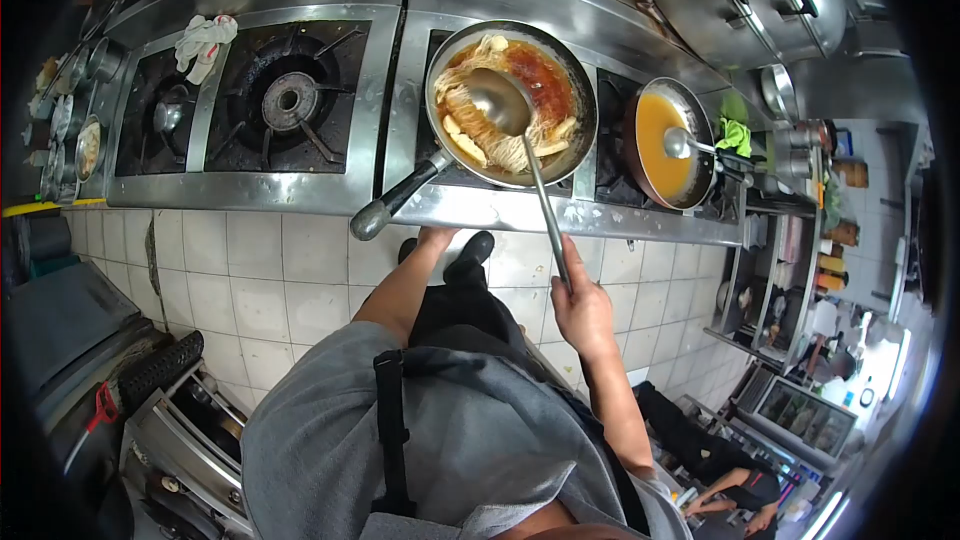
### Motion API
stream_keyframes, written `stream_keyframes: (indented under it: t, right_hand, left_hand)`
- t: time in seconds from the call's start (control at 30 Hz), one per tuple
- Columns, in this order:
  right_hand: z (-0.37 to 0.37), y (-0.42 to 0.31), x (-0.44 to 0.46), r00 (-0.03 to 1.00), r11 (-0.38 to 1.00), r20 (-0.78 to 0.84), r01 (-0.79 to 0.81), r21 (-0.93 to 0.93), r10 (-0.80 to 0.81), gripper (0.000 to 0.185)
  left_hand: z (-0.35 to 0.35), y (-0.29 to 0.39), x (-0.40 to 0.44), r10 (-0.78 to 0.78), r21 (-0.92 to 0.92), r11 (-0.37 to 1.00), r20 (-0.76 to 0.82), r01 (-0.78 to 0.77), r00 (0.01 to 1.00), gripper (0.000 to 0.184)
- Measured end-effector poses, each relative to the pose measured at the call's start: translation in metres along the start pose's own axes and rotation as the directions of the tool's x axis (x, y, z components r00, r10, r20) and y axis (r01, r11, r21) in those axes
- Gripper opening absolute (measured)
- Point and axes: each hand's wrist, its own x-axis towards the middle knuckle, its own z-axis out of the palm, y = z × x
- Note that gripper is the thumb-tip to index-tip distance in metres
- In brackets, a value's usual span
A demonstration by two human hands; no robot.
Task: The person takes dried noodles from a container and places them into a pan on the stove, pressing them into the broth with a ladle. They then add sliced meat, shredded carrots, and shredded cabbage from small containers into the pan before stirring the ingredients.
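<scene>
1. In front of me, a person in a grey top faces a steel stove [640, 221], head bent over a wide pan [589, 105] set on it near its left end.
2. The right hand [583, 312] is closed around the handle of a long ladle [500, 100]. It grips just beyond the stove's front edge, probably because the length spares the fingers from the heat.
3. The ladle's bowl is inside the pan, over pale noodles [463, 125] and beside reddish-brown sauce [545, 80]; I cannot tell how deep it dips.
4. The left hand [437, 237] is at the stove's front edge, just below the pan and apart from its handle [400, 202]. Its fingers are hidden, so I cannot tell whether it grips anything; perhaps it steadies the body.
5. The pan's handle sticks out past the front edge towards the left, seemingly for easy reach.
6. Near the stove's right end, a second pan [633, 135] contains orange liquid, with another ladle [678, 143] resting in it, perhaps to be handy.
7. On the neighbouring stove, a white cloth [206, 43] lies near the back left corner.
</scene>
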Motion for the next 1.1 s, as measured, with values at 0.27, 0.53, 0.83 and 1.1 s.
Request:
stream_keyframes:
  t: [0.27, 0.53, 0.83, 1.1]
  right_hand:
    - [0.003, -0.006, 0.01, 0.983, 0.991, -0.136, 0.114, -0.066, -0.123, 0.072]
    - [0.011, 0.002, 0.026, 0.991, 0.957, -0.049, 0.109, -0.269, -0.126, 0.075]
    - [-0.016, 0.022, 0.074, 0.942, 0.861, -0.176, 0.172, -0.479, -0.287, 0.076]
    - [-0.024, 0.042, 0.053, 0.909, 0.812, -0.155, 0.256, -0.524, -0.386, 0.078]
  left_hand:
    - [0.002, -0.001, -0.005, -0.165, 0.063, 0.985, 0.087, 0.16, 0.982, 0.075]
    - [-0.01, 0.001, -0.011, -0.212, 0.089, 0.976, 0.165, 0.2, 0.963, 0.082]
    - [-0.124, -0.005, -0.079, -0.314, 0.091, 0.949, 0.376, 0.303, 0.871, 0.057]
    - [-0.206, -0.072, -0.161, -0.477, 0.094, 0.879, 0.186, 0.468, 0.859, 0.048]
